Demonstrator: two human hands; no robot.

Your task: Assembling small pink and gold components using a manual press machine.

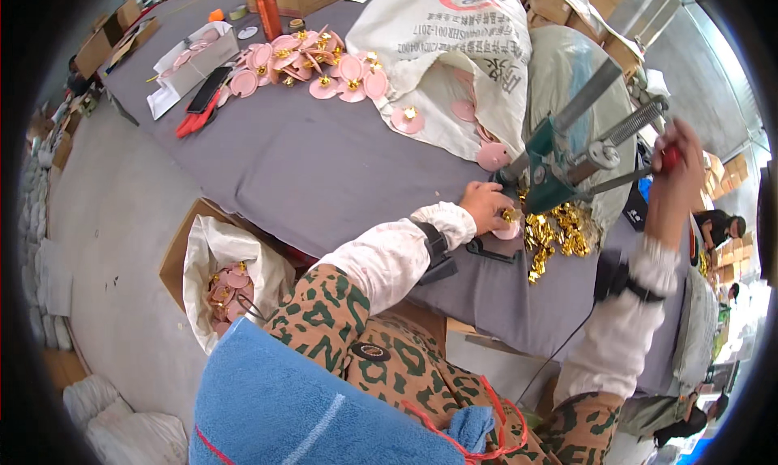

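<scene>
A green hand press [551, 161] with a coil spring stands on the right part of the grey-covered table. My right hand [685, 155] is raised and closed round the red knob [671, 158] at the end of its lever. Low by the base of the press, my left hand [485, 205] pinches a pink disc [508, 231] with a shiny gold piece on it. Loose gold foil-like pieces [559, 234] lie heaped to the right of that hand. The press head partly hides the spot under it.
A white woven sack [442, 35] spills pink discs [463, 111] behind the press. More gold-topped discs [350, 68] are piled at the far side, near an orange can [267, 13] and a phone [209, 89]. A lined carton [198, 246] with discs stands to my left.
</scene>
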